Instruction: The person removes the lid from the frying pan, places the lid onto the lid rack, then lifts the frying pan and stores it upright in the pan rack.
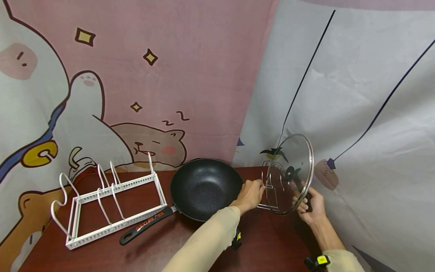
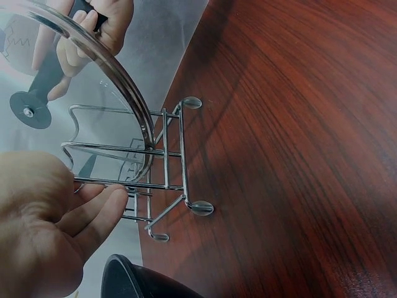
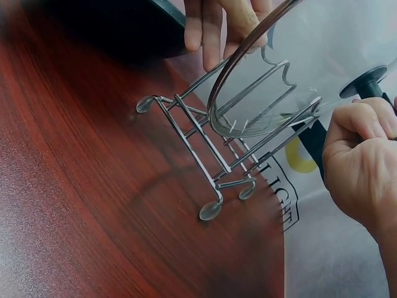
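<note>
A clear glass lid with a metal rim stands on edge, its lower rim between the wires of a small metal wire rack. My right hand grips the lid's black handle, fingers curled round it. On the other side, my left hand pinches a wire of the rack, as the left wrist view shows beside the lid rim. The rack's rounded clear feet are at the tabletop.
A black frying pan sits left of the wire rack, under my left forearm, its long handle pointing left. Farther left is a white rack with upright dividers. A printed cloth hangs behind the reddish-brown table.
</note>
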Available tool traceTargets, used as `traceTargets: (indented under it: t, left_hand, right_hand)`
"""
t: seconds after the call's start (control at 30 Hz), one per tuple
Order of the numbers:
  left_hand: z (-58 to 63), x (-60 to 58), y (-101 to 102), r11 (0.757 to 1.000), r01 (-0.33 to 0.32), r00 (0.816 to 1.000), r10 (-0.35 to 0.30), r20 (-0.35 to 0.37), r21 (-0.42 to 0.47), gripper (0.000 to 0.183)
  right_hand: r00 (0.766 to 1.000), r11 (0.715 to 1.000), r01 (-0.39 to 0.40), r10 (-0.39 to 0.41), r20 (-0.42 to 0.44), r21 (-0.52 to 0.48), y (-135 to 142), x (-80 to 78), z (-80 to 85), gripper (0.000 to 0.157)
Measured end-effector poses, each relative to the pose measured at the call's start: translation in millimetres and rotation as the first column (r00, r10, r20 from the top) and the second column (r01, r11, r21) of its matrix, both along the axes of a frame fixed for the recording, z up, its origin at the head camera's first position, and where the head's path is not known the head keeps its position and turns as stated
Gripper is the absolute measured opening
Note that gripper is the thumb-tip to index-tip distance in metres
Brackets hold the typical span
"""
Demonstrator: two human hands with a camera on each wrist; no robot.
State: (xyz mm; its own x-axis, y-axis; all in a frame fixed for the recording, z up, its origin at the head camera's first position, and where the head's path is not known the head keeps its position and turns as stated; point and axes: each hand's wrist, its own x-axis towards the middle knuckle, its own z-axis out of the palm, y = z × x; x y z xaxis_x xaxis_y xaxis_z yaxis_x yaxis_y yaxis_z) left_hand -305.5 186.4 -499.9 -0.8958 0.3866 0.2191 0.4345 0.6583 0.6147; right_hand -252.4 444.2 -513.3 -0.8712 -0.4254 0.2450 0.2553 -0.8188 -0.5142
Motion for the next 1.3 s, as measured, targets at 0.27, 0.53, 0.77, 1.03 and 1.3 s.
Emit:
traceTargets:
  t: [0.27, 0.53, 0.77, 1.03, 1.3]
  left_hand:
    - [1.1, 1.4, -1.6, 1.000, 0.011, 1.000, -0.011, 0.011, 0.007, 0.017]
    - [-0.1, 1.4, -1.8, 1.000, 0.014, 1.000, -0.014, 0.000, 0.011, 0.016]
    - [-1.0, 0.9, -2.1, 1.000, 0.021, 1.000, -0.021, -0.001, 0.014, 0.018]
    - [-2.3, -0.7, -1.8, 1.000, 0.015, 1.000, -0.015, 0.001, 0.017, 0.015]
    - [-3.2, -1.6, -0.1, 1.000, 0.020, 1.000, -0.020, -0.001, 0.008, 0.014]
  right_hand:
    - [1.000, 1.000, -0.023, 0.023, 0.001, -0.017, 1.1, -2.0, -3.7, 0.072]
    - [0.999, 0.998, -0.049, 0.049, -0.001, -0.040, 1.3, -3.9, -8.3, 0.068]
    - [0.996, 0.994, -0.083, 0.080, -0.033, -0.067, 0.3, -4.2, -9.4, 0.092]
    - [0.996, 0.996, -0.080, 0.079, -0.033, -0.030, 1.0, -4.1, -9.8, 0.089]
    - [0.997, 0.997, -0.064, 0.065, -0.030, 0.030, 4.9, -3.5, -7.7, 0.090]
